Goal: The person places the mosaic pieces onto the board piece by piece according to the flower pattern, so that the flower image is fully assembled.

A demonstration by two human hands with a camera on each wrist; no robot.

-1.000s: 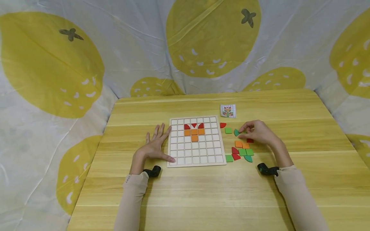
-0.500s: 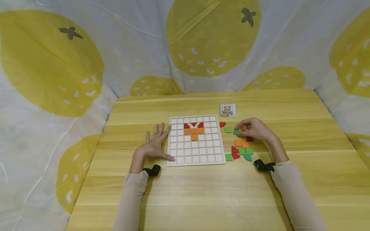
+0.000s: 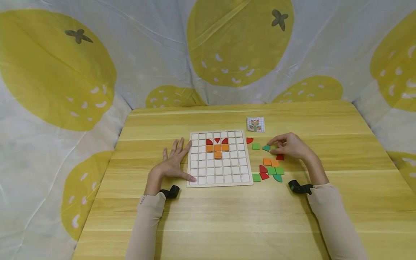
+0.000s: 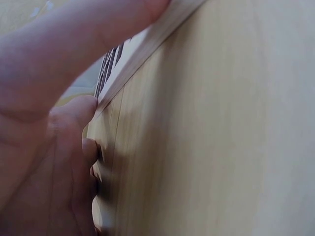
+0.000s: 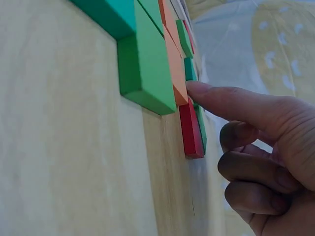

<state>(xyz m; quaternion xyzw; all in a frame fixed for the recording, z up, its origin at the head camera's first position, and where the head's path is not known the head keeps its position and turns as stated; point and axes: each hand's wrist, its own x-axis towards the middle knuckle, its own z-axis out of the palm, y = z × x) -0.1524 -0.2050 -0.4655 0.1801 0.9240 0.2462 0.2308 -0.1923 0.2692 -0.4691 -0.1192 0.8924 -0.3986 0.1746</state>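
Note:
My left hand (image 3: 172, 164) lies spread at the left side of the wooden grid board (image 3: 203, 171), thumb on its lower left corner and index finger by its left edge. In the left wrist view the thumb (image 4: 88, 42) reaches over the board's rim. Right of the board, my right hand (image 3: 290, 146) pinches a small teal tile (image 3: 266, 148) low over the table between thumb and index fingertips. The right wrist view shows the thumb tip beside that teal tile (image 5: 190, 69), with the other fingers curled. Red tiles (image 3: 224, 141) and orange tiles (image 3: 217, 154) form a figure on the board.
A printed pattern card (image 3: 255, 124) lies behind the tiles. Around the right hand are loose green (image 3: 256, 146), red (image 3: 280, 157), orange (image 3: 267, 161) and teal (image 3: 277, 178) tiles. A patterned cloth (image 3: 240, 43) hangs behind the table.
My right hand shifts slightly left, then back right, and the teal tile between its fingertips turns a little. The left hand keeps its place on the board.

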